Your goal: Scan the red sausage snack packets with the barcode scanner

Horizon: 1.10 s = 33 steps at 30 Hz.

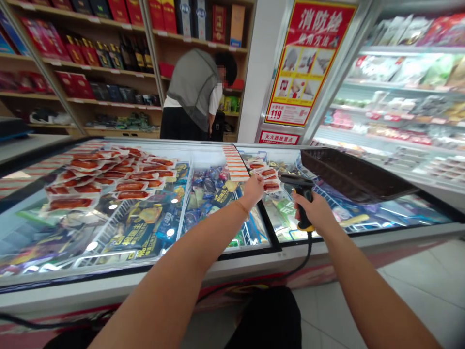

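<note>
My left hand (255, 188) reaches over the freezer glass with its fingers pinched together. It is beside a small group of packed sausages (269, 177), and what it pinches, if anything, is too small to make out. In my right hand (313, 211) is a black-and-yellow corded pistol-grip tool (304, 206), its flat head pointing left toward those packs. An orange-and-white striped strip (234, 164) lies on the glass just behind my left hand. Farther left, many clear packs of reddish sausages (121, 170) are heaped on the glass.
The chest freezer (232, 256) holds bagged frozen goods in wire baskets. A dark plastic tray (358, 172) rests on its right side. The tool's cord (254, 280) runs left along the front. A bent-over person (194, 92) stands behind, by shelves; a lit refrigerated display (403, 104) is at right.
</note>
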Tool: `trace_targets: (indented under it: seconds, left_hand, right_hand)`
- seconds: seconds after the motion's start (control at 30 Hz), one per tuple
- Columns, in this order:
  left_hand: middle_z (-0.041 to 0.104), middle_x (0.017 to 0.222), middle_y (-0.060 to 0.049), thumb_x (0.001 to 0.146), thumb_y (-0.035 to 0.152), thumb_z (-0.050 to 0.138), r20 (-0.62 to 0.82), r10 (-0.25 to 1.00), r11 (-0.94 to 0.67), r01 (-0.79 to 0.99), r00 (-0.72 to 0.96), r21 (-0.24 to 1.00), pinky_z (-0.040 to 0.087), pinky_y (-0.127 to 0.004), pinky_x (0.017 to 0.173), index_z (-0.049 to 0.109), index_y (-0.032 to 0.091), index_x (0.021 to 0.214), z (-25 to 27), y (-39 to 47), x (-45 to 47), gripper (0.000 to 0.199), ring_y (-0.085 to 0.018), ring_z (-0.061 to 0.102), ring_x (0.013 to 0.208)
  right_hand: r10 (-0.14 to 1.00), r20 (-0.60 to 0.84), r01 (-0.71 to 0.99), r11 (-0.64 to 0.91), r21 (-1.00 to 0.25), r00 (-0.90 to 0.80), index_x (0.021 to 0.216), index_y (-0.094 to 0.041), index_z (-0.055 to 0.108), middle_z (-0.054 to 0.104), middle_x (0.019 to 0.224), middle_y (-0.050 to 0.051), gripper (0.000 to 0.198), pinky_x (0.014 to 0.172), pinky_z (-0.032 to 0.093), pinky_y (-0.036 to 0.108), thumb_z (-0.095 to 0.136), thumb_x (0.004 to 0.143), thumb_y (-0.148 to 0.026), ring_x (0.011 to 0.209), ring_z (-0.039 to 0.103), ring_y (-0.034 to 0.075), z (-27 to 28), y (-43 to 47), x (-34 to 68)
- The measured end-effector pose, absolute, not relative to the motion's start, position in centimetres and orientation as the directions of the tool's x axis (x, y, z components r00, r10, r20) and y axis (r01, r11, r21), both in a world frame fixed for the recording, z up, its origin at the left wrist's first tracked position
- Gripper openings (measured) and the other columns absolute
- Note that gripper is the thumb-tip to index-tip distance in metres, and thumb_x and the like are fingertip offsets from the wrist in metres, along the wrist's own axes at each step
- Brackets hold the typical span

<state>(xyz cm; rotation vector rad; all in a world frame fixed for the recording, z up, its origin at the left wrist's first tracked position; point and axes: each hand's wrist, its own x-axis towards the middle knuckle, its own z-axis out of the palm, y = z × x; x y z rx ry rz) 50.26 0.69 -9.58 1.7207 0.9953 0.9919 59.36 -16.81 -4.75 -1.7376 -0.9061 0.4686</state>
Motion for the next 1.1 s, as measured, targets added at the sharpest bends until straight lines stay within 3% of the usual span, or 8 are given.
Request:
trace_targets:
  seconds: [0.13,0.3,0.5,0.67,0.77,0.87,1.1]
  left_hand:
    - [0.070,0.110,-0.011,0.081,0.010,0.061,0.386,0.872,-0.448,0.175,0.300,0.877,0.047,-0.039,0.099,0.065,0.019,0.099,-9.1,1.5,50.4,0.020,-0.025,0.064,0.109]
    - [0.069,0.111,-0.012,0.080,0.012,0.060,0.458,0.867,-0.493,0.201,0.195,0.847,0.043,-0.039,0.102,0.064,0.018,0.099,-8.3,4.3,44.1,0.020,-0.024,0.062,0.111]
    - [0.067,0.117,-0.011,0.079,0.022,0.062,0.425,0.905,-0.371,0.540,0.028,0.755,0.041,-0.039,0.104,0.062,0.020,0.107,-6.4,8.8,30.0,0.028,-0.026,0.058,0.117]
    - [0.059,0.127,-0.021,0.081,0.036,0.062,0.385,0.910,-0.091,0.830,-0.156,0.550,0.037,-0.055,0.103,0.061,0.017,0.117,-4.8,10.4,19.4,0.041,-0.041,0.049,0.125]
    - [0.050,0.138,-0.027,0.080,0.041,0.062,0.406,0.875,0.036,0.873,-0.262,0.486,0.031,-0.060,0.106,0.055,0.012,0.125,-5.4,10.5,16.2,0.054,-0.045,0.040,0.132]
    - [0.046,0.140,-0.031,0.076,0.050,0.065,0.345,0.884,0.124,0.870,-0.315,0.477,0.028,-0.061,0.108,0.052,0.008,0.127,-6.2,10.8,15.2,0.067,-0.047,0.037,0.133]
    - [0.048,0.135,-0.035,0.057,0.063,0.081,0.211,0.926,0.175,0.853,-0.312,0.492,0.022,-0.065,0.108,0.048,0.007,0.123,-6.4,11.9,14.9,0.092,-0.051,0.036,0.134]
  right_hand:
    - [0.780,0.112,0.345,-0.139,-0.928,0.615,0.082,-0.020,0.052,0.059,0.059,-0.003,0.025,0.038,0.046,0.026,0.068,0.076,-0.040,0.041,0.057,0.014,-4.4,-16.8,58.7]
    - [0.830,0.136,0.392,-0.105,-0.914,0.540,0.082,-0.020,0.052,0.059,0.057,-0.003,0.025,0.037,0.044,0.024,0.067,0.077,-0.039,0.038,0.056,0.013,-4.3,-14.4,55.9]
    - [0.903,0.156,0.367,-0.002,-0.930,0.401,0.081,-0.020,0.051,0.058,0.059,-0.003,0.024,0.037,0.044,0.024,0.067,0.077,-0.037,0.037,0.055,0.013,-3.5,-9.4,49.6]
    - [0.942,0.140,0.224,0.072,-0.972,0.305,0.081,-0.020,0.050,0.056,0.056,-0.005,0.020,0.036,0.042,0.023,0.065,0.079,-0.034,0.035,0.053,0.011,-2.9,-5.2,43.9]
    - [0.949,0.074,0.137,0.033,-0.990,0.308,0.081,-0.020,0.049,0.055,0.055,-0.006,0.020,0.036,0.041,0.022,0.064,0.080,-0.034,0.035,0.051,0.010,-3.9,-3.8,41.8]
    - [0.966,0.050,0.160,0.009,-0.987,0.254,0.084,-0.020,0.051,0.055,0.055,-0.006,0.021,0.036,0.041,0.022,0.066,0.078,-0.034,0.035,0.052,0.010,-5.4,-3.6,41.4]
    - [0.971,0.045,0.227,-0.010,-0.974,0.234,0.083,-0.020,0.051,0.056,0.057,-0.006,0.025,0.036,0.043,0.023,0.068,0.078,-0.038,0.036,0.054,0.011,-7.1,-4.4,42.4]
